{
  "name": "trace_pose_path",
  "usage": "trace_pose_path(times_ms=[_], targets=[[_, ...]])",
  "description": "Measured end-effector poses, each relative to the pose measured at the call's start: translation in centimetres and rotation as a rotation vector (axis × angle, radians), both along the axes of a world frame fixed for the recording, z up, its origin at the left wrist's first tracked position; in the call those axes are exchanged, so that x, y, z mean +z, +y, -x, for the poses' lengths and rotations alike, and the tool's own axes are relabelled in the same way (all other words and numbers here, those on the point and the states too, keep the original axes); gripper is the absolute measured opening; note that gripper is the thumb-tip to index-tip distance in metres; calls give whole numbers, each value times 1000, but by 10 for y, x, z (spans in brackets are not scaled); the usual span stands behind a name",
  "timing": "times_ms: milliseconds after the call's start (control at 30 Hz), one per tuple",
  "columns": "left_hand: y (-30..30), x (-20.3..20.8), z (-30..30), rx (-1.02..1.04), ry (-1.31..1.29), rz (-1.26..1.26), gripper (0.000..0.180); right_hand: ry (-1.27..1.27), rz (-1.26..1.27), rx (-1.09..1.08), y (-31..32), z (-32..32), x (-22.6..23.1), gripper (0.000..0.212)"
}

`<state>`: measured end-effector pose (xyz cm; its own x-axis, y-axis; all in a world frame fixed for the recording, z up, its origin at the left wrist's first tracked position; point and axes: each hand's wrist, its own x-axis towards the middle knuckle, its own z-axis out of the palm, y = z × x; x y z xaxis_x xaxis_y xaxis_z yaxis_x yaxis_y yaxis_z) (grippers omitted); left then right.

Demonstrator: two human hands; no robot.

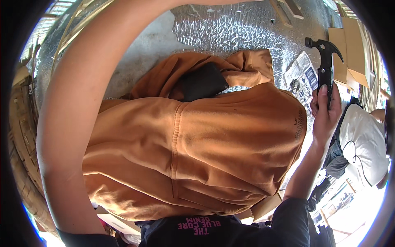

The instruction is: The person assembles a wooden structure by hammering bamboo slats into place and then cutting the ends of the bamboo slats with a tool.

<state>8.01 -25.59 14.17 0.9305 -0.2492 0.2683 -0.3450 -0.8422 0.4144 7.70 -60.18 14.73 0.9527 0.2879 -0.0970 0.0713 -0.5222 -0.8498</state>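
My right hand (327, 107), at the right, is closed around the handle of a black hammer multi-tool (325, 61). Its head points up, with a round striking face on the left and a curved claw on the right. My left forearm (78, 107) rises along the left side and bends over to the top edge, where the hand is out of the picture. Brown-orange trousers (230, 140) cover my folded legs across the middle. A flat black pouch-like thing (204, 81) lies against the brown cloth beyond my lap; its exact kind is unclear.
Shiny silver foil sheeting (214, 31) covers the floor ahead, with a printed newspaper sheet (302, 76) near the hammer. Wooden strips (288, 10) lie at the top. A cardboard box (356, 49) stands at the upper right. Another person in a white shirt (364, 144) is close on the right.
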Motion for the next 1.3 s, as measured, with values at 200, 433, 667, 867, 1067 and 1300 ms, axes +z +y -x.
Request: trace_pose_path(times_ms=[200,433,667,867,1067,1300], targets=[[13,56,9,-5,179,87,22,-86,-150,5,39,8,24,26],[47,76,31,-141,-94,77,14,-360,-201,124,100,-6,43,43],[67,88,44,-181,-26,491,16,-542,-329,245,157,-30,80,48],[73,96,53,-130,-58,433,13,-524,-305,298,175,-28,95,44],[66,103,58,-172,-87,349,16,-436,-250,389,169,-31,98,39],[63,92,57,-151,-31,386,17,-300,-353,320,163,-28,76,34]])
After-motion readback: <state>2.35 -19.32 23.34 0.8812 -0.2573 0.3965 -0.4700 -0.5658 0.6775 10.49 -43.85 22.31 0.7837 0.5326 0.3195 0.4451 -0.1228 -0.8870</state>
